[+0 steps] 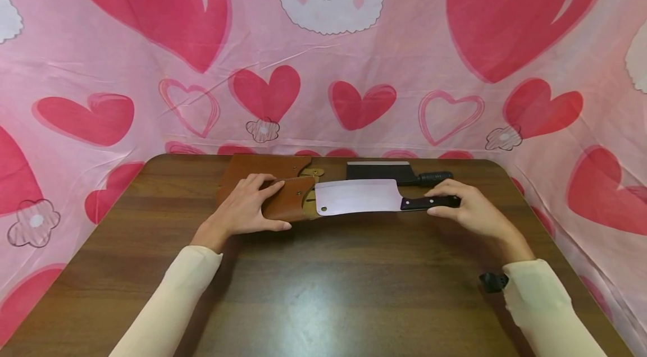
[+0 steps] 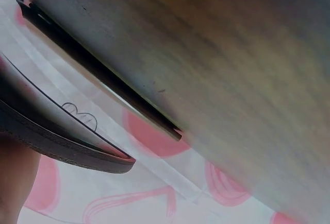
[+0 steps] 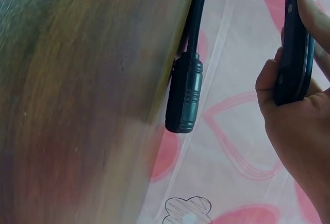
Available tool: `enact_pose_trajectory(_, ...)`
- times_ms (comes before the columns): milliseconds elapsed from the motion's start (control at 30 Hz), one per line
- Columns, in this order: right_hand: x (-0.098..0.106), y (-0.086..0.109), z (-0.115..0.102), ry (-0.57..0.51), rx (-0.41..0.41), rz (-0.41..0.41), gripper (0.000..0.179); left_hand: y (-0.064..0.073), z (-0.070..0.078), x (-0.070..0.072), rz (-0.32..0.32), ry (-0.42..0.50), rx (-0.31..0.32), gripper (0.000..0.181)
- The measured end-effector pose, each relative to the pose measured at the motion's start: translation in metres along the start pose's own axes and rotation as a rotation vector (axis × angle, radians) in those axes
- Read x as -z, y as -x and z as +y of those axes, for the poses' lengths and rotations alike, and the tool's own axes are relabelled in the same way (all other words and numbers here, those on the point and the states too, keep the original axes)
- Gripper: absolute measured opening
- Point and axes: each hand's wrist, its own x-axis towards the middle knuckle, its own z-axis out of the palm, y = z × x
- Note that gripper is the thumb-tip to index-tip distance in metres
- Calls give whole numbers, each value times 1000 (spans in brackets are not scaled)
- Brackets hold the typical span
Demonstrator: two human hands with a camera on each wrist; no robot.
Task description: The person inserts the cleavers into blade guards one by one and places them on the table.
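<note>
Cleaver [image 1: 358, 197], silver-coloured, broad rectangular blade with one hole near its end, black riveted handle [image 1: 422, 202] at three o'clock; raised clear of the tabletop at the centre of the head view. Right hand [image 1: 472, 208], thumb and fingers clamped on that handle from opposite sides. Leather sheath [image 1: 289, 200], brown, stitched, at the cleaver's nine o'clock, its gaping mouth turned to three o'clock; the blade's end lies at this mouth, contact not determinable. Left hand [image 1: 247, 205], fingers over the sheath's upper face and thumb spread apart from them along its near edge, gripping it off the surface. Second leather sheath [image 1: 270, 164], brown, lying at twelve o'clock of the first, a tan tab [image 1: 317, 172] at its three o'clock end. Second cleaver [image 1: 379, 172], dark blade with pale edge, ribbed black handle at three o'clock; lies at one o'clock of the raised blade. Support: wood-grain table [image 1: 313, 289]. Backdrop at twelve o'clock: pink heart-print curtain [image 1: 354, 54].
</note>
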Motion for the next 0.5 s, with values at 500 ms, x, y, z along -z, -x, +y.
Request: enact_pose_trajectory(500,-6,0,-1,12,11,-6,28,0,1,-1,26,-11,-15,105)
